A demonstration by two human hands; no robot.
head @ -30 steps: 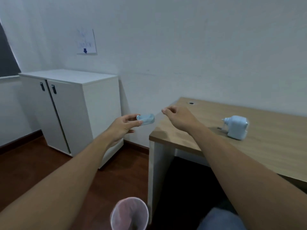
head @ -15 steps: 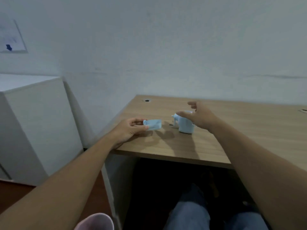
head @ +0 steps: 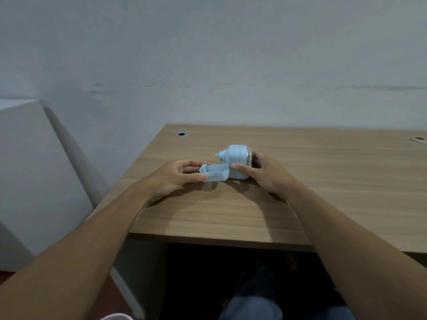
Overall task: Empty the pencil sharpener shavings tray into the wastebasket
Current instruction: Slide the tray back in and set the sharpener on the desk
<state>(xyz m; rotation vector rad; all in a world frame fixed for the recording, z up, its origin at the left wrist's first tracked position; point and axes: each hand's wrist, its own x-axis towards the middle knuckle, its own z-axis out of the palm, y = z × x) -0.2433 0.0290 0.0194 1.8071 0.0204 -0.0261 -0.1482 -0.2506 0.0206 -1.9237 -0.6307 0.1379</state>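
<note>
View has swung from the cabinet/floor side back over the table (head: 300,204); wastebasket (head: 115,317) now only a pink rim sliver at the bottom edge, mostly cut off. Right hand (head: 265,176), which was reaching w/ nothing in it, now wraps the pencil sharpener (head: 238,155) standing on the table, fingers clamped on its sides. Left hand (head: 175,176) has carried the shavings tray (head: 215,173) across; fingers pinch its left end, its far end touching the sharpener's base. Probably dumping is done and refit is the step in hand. Tray interior looks bare, but too small/blurred to be sure. Slot in the sharpener is hidden behind tray + right thumb.
</note>
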